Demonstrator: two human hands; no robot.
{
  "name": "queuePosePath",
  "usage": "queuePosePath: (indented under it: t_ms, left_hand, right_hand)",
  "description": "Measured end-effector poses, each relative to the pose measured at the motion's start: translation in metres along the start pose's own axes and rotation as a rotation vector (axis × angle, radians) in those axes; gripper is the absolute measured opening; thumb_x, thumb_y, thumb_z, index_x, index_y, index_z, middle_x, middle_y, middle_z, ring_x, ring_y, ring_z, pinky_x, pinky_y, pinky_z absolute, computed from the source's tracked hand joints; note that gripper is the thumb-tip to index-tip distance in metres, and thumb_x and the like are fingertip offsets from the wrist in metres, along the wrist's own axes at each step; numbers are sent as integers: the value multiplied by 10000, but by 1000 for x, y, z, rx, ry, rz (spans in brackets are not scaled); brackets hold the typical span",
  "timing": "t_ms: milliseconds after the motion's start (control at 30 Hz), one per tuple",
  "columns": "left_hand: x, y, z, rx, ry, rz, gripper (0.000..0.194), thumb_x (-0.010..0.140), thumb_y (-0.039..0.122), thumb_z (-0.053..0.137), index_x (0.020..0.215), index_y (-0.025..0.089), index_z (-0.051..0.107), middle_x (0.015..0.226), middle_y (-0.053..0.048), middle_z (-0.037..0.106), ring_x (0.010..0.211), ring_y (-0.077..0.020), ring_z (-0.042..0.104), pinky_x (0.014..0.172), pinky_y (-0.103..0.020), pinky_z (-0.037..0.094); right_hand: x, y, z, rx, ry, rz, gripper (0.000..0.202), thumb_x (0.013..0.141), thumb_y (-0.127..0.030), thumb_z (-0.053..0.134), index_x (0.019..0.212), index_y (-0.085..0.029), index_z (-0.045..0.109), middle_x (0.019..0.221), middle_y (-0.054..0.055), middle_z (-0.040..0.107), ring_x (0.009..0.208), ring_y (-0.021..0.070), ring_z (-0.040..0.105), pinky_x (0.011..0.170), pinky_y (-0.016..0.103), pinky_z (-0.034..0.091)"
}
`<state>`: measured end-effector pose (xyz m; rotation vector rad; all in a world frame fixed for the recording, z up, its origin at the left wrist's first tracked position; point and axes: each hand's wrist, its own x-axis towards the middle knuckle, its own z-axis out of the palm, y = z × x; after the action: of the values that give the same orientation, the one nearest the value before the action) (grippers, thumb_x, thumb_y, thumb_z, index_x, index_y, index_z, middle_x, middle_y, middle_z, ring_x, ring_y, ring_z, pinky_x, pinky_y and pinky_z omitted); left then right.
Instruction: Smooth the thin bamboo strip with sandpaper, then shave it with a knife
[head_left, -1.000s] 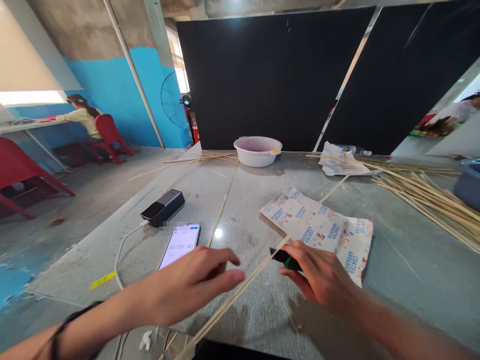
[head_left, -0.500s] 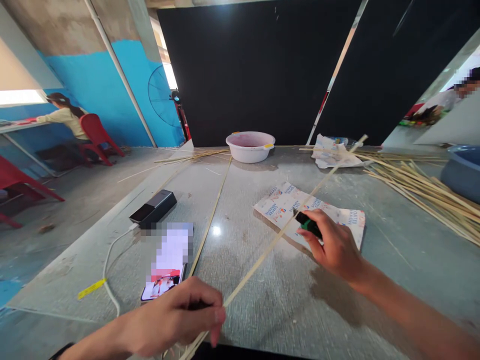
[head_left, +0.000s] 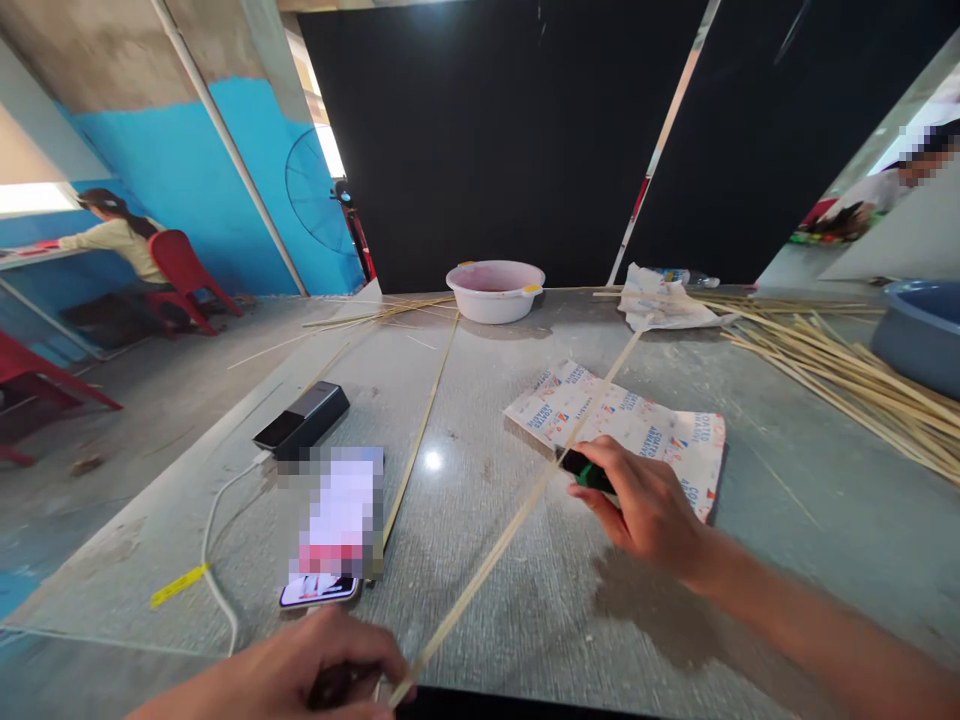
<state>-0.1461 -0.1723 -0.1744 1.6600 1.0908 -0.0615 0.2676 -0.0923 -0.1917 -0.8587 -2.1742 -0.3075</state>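
Note:
A long, thin, pale bamboo strip (head_left: 495,555) slants across the table, from the lower middle up toward the back right. My left hand (head_left: 330,665), partly cut off by the bottom edge, has its fingers closed around the near end of the strip. In my right hand (head_left: 652,510) is a small black and green tool (head_left: 589,472), its black end against the strip; fingers cover most of it, so its kind does not show. Beneath the strip and beside my right hand lies a sheet of sandpaper (head_left: 675,435), its printed back facing up.
A phone (head_left: 341,510) and a black power bank (head_left: 304,418) with a white cable lie at left. Another strip (head_left: 420,440) runs toward a white basin (head_left: 496,305). Bamboo strips (head_left: 847,380) pile up at right by a blue basin (head_left: 922,335). Other people sit farther off.
Both hands have moved down and to the left, toward me. The strip has come along, its far end now nearer, and the black and green tool sits lower on the view.

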Motion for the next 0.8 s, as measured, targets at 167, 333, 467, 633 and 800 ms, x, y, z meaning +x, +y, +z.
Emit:
queuePosePath:
  t_ms: [167, 333, 467, 633, 800]
  left_hand:
    - [44, 94, -9, -7, 107, 145, 611, 960, 733, 643, 1328, 252, 727, 853, 34, 529, 747, -125, 461, 673, -266, 385]
    - [88, 121, 1, -202, 164, 398, 499, 1052, 634, 551, 903, 182, 701, 688, 61, 413, 643, -103, 340, 585, -267, 279]
    - [91, 109, 8, -332, 58, 358, 520, 1006, 685, 606, 841, 196, 668, 572, 86, 342, 544, -93, 286, 507, -267, 205]
    - [71, 79, 12, -368, -38, 193, 568, 947, 756, 650, 824, 201, 651, 536, 91, 320, 504, -90, 261, 467, -275, 180]
    - [44, 55, 13, -238, -46, 96, 607, 961, 800, 583, 837, 212, 665, 615, 64, 376, 573, -99, 310, 507, -263, 228]
  right_hand:
    - [-2, -22, 3, 110, -94, -29, 279, 1201, -400, 441, 1353, -187, 537, 1032, 101, 757, 849, 238, 776, 666, 329, 624]
    - [-3, -33, 2, 178, -130, -62, 248, 1197, -364, 445, 1337, -184, 542, 989, 92, 749, 809, 230, 751, 684, 339, 618]
    - [-4, -16, 0, 121, -61, -20, 247, 1188, -369, 454, 1339, -204, 560, 1029, 98, 766, 808, 235, 766, 688, 334, 614]
    - [-8, 38, -1, -69, 105, 227, 363, 1142, -486, 494, 1349, -211, 610, 1126, 152, 776, 958, 326, 783, 752, 400, 631]
    - [-15, 91, -4, -176, 145, 429, 430, 1135, -554, 461, 1294, -196, 636, 1031, 157, 778, 855, 325, 760, 701, 403, 586]
